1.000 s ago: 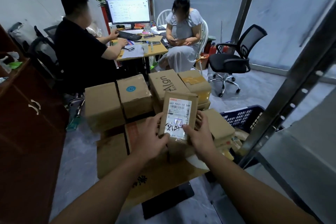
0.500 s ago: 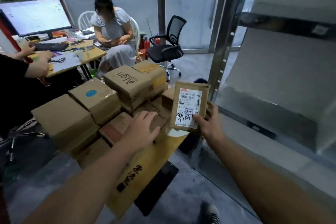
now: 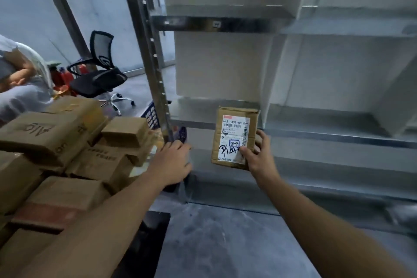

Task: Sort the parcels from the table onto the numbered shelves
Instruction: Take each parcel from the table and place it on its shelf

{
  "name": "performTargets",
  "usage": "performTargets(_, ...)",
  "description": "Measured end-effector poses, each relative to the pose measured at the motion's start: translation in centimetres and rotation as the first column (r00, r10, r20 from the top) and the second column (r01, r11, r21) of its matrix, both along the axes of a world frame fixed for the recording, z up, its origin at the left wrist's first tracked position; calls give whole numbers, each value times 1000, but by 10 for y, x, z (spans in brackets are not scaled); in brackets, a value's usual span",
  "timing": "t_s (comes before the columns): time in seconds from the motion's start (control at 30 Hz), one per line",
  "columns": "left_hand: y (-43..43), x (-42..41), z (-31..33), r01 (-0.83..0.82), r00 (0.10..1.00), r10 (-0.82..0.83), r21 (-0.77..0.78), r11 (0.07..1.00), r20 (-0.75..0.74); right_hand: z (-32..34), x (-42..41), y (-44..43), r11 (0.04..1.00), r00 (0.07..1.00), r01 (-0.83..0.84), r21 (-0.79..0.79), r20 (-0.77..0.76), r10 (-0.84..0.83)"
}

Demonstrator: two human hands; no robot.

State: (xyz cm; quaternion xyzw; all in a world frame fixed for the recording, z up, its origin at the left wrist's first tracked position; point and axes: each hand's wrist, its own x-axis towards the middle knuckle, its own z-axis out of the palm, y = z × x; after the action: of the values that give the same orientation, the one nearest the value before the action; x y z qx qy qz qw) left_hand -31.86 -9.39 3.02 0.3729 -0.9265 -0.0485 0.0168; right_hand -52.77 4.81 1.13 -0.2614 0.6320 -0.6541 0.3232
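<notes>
The right grip (image 3: 259, 157) pinches a small cardboard parcel (image 3: 234, 133) by its lower right corner, thumb on the label marked 24. It holds the parcel upright in the air, just in front of the lower level of the metal shelving (image 3: 225, 23). The left grip (image 3: 174, 162) sits at the shelving's upright post (image 3: 158, 88), fingers curled; whether it clasps the post I cannot tell. To the left lie stacked cardboard boxes (image 3: 52, 133), and beyond them stands a black office chair (image 3: 99, 79).

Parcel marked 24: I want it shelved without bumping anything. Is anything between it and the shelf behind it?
Nothing visible does. The right hand holds the parcel upright before the open metal shelf; the shelf post and left hand lie off to its left.
</notes>
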Motion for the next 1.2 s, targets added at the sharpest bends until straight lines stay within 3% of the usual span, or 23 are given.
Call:
performTargets(0.33, 161, -169, 11, 303, 953, -302, 28, 953, -38, 13, -103, 224, 937, 934, 347, 38, -99, -342)
performTargets(0.7, 375, -324, 12, 619, 786, -618, 30, 785, -21, 12, -177, 479, 723, 715, 690, 23, -177, -677)
performTargets(0.97, 470, -403, 14, 743, 669, -743, 26, 669, 10, 10, -213, 579, 582, 575, 813, 24, -192, -795)
performTargets(1.2, 515, -485, 9, 812, 582, -813, 21, 583, 18, 0, -266, 624, 527, 521, 850, 15, -174, -836)
